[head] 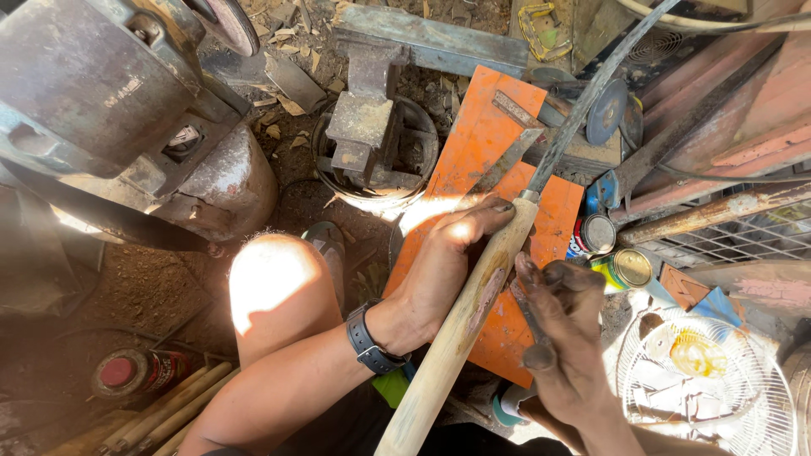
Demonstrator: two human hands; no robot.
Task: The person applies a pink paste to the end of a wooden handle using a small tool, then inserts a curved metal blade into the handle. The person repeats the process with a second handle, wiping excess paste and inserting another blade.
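Right now my left hand (443,266), black watch on the wrist, is wrapped around a long wooden handle (460,325), thumb lying along the upper end near the metal ferrule. Wood is pale, round in section, smooth, with a dark scuffed patch mid-length; it runs diagonally from bottom centre up to a thin dark metal blade (583,105), curved and dull. My right hand (562,338), grimy with black dust, is closed on a small flat dark metal piece (528,308), pressed just beside the handle's right edge. Can't tell what kind of tool it is. Under both hands lies an orange painted steel sheet (481,139), flat, scratched, with a rusty strip on top. Right of it: two round tins (612,253) with shiny lids, touching the sheet's edge. Lower right, a white wire fan guard (705,384), round, rust-flecked. Bottom left, a bundle of plain wooden sticks (173,409) beside a red-capped can (139,371). Further up, a rusty block anvil (367,127) sits in a round base. Top left, a heavy grey cast machine housing (101,76), greasy. Ground is dirt with wood chips.
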